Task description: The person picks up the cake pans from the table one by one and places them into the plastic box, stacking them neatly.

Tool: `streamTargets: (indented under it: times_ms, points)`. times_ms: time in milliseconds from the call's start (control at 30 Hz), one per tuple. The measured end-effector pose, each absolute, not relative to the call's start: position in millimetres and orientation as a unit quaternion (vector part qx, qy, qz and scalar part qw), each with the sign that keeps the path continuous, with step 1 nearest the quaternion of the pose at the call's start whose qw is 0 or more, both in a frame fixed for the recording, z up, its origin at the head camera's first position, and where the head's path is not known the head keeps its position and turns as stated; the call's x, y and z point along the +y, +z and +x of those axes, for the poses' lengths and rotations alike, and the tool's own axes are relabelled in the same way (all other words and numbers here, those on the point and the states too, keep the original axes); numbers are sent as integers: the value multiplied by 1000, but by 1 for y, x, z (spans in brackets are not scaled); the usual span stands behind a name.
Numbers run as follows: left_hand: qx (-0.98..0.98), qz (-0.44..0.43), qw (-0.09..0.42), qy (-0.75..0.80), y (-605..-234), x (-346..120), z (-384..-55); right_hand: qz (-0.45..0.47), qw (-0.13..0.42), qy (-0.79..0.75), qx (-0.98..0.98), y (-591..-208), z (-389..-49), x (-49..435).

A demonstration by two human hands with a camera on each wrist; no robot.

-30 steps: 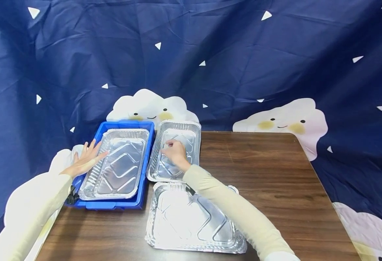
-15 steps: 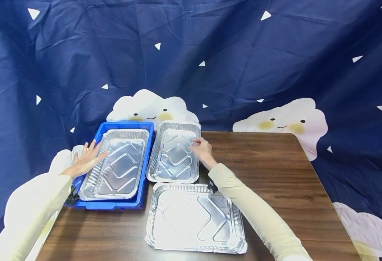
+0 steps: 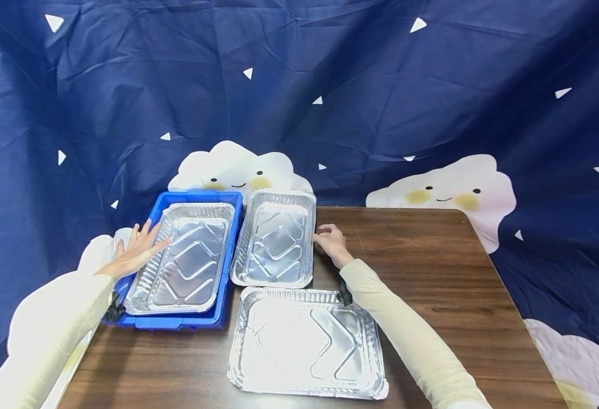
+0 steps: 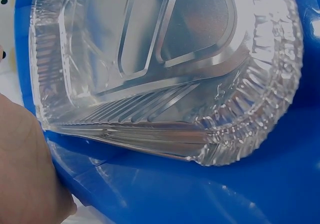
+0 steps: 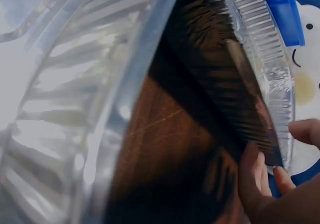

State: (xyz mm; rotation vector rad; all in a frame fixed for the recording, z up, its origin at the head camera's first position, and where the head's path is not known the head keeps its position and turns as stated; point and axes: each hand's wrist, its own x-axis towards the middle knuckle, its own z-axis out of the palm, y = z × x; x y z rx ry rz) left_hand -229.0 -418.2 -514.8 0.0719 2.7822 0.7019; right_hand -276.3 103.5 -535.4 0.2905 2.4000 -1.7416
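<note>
In the head view, a rectangular foil pan (image 3: 192,261) lies in a shallow blue plastic bin (image 3: 158,324) at the left. My left hand (image 3: 134,250) is spread over the left side of both, thumb reaching across the pan's rim. Beside the bin stands a second foil pan (image 3: 279,244). At its right rim is my right hand (image 3: 332,241). The right wrist view shows the fingers (image 5: 252,169) curled at the outside wall of that pan and another fingertip over its rim, pinching the edge. The left wrist view shows the pan in the bin (image 4: 200,48) close up.
A third foil pan (image 3: 310,346) lies crosswise at the front of the brown wooden table (image 3: 422,272), under my right forearm. Behind the table hangs a dark blue curtain (image 3: 356,85) with smiling clouds and white triangles.
My right hand has moved right, from over the middle of the second foil pan to its right rim. My left hand and all three pans stay where they were.
</note>
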Motion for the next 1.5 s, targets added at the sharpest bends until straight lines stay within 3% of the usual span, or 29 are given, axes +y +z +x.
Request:
streamTargets:
  times_ms: [233, 967, 1500]
  points:
    - [958, 27, 138, 250, -515, -416, -229, 96, 149, -657, 733, -541, -275, 106]
    - [957, 24, 145, 251, -514, -410, -230, 82, 153, -667, 725, -536, -282, 111]
    - [956, 21, 147, 254, -513, -415, -229, 76, 158, -673, 718, -496, -285, 118]
